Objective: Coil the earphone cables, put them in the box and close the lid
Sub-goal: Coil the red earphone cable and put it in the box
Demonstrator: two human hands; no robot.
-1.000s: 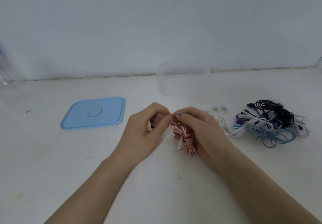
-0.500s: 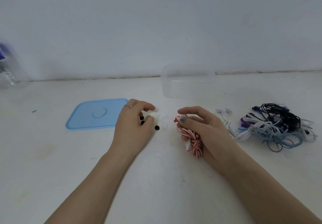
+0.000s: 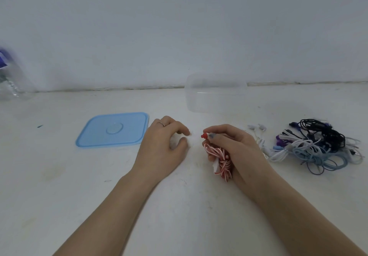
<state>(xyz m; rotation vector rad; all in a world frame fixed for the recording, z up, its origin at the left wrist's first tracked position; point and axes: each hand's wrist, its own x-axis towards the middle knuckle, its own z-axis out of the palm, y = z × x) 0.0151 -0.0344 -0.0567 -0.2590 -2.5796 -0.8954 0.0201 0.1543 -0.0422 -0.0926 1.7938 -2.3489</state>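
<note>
My right hand (image 3: pixel 237 148) grips a coiled red-and-white striped earphone cable (image 3: pixel 223 162) against the table. Its thumb and forefinger pinch the cable's red earbud (image 3: pixel 204 136). My left hand (image 3: pixel 161 148) rests on the table just left of it, fingers loosely curled, thumb and forefinger apart, with nothing visible in it. The clear plastic box (image 3: pixel 216 96) stands open behind the hands near the wall. Its blue lid (image 3: pixel 113 129) lies flat to the left of my left hand.
A tangled pile of black, white, blue and purple earphones (image 3: pixel 314 148) lies to the right, and a white pair (image 3: pixel 258 136) trails toward my right hand. A clear bottle (image 3: pixel 12 80) stands at the far left by the wall.
My hands have parted; the left one let go of the cable and moved left onto the table. Small black ear tips seen beside it half a second ago are out of sight.
</note>
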